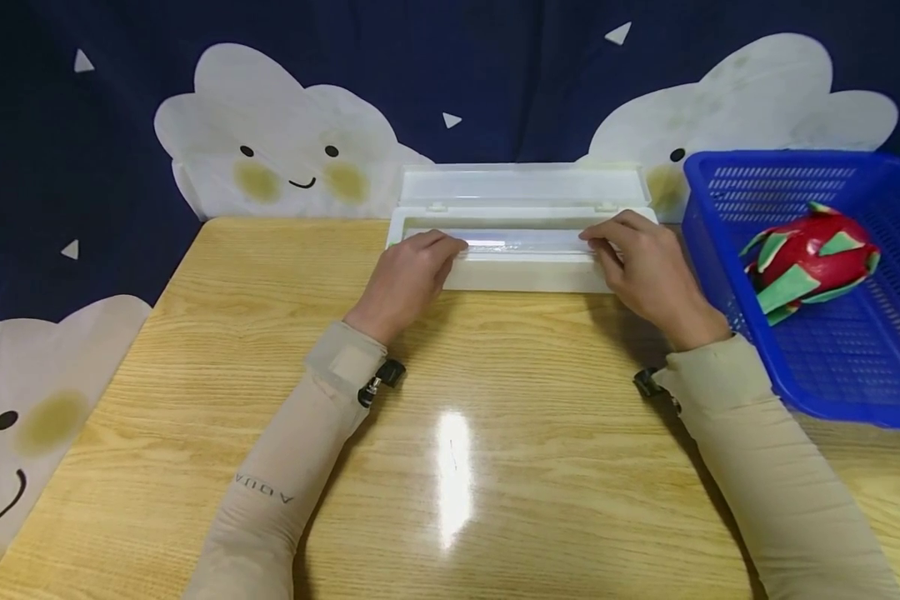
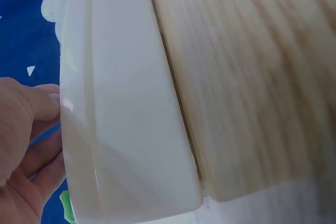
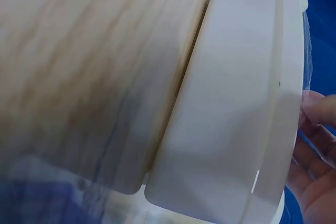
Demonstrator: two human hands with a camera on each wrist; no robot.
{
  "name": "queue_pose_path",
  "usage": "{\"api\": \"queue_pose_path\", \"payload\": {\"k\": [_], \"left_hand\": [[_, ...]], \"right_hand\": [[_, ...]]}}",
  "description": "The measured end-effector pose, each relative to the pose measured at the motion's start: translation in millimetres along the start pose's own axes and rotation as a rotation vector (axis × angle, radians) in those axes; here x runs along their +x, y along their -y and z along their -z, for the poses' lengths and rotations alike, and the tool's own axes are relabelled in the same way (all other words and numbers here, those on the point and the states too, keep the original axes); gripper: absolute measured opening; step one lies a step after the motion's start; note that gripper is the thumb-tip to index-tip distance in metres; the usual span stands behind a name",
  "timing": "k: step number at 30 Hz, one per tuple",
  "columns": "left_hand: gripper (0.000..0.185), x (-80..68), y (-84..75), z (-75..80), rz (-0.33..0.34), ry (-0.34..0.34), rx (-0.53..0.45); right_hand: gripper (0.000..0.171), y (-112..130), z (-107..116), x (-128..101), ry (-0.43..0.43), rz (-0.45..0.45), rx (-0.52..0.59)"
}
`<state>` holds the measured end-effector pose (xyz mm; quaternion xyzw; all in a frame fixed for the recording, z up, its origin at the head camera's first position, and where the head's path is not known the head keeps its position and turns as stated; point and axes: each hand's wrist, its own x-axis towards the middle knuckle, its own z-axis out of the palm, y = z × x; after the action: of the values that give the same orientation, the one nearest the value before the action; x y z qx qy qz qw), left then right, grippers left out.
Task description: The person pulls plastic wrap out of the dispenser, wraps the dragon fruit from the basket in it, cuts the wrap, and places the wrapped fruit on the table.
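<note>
A long white cling film dispenser box stands at the table's back edge, its lid raised behind it. Clear plastic film shows shiny along the open top. My left hand pinches the film near the box's left end, thumb and fingertips at the front rim. Near the right end, my right hand pinches it too; in the right wrist view a strip of clear film stands up beside those fingers. The box wall hides part of the fingertips in both wrist views.
To the right stands a blue plastic basket, close to my right forearm, with a red and green dragon fruit in it. The wooden table spreads in front of the box. A dark blue cloud-print curtain hangs right behind.
</note>
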<state>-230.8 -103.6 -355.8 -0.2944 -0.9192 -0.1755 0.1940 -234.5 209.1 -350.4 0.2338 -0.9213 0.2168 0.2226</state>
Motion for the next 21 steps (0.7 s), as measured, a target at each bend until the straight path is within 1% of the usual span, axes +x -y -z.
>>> {"api": "queue_pose_path", "payload": {"k": [4, 11, 16, 21], "left_hand": [[0.024, 0.0, 0.2, -0.3, 0.001, -0.003, 0.002], [0.023, -0.2, 2.5, -2.4, -0.01, -0.016, -0.003], [0.022, -0.2, 3.6, -3.4, -0.012, -0.03, 0.001], [0.022, 0.8, 3.3, -3.7, -0.023, -0.042, 0.001]], "right_hand": [[0.018, -0.7, -0.2, -0.4, 0.017, -0.004, -0.002], [0.019, -0.7, -0.1, -0.6, 0.041, 0.014, -0.01], [0.023, -0.4, -0.2, -0.7, 0.067, 0.017, -0.015], [0.019, -0.7, -0.5, -1.2, 0.055, 0.021, -0.016]]}}
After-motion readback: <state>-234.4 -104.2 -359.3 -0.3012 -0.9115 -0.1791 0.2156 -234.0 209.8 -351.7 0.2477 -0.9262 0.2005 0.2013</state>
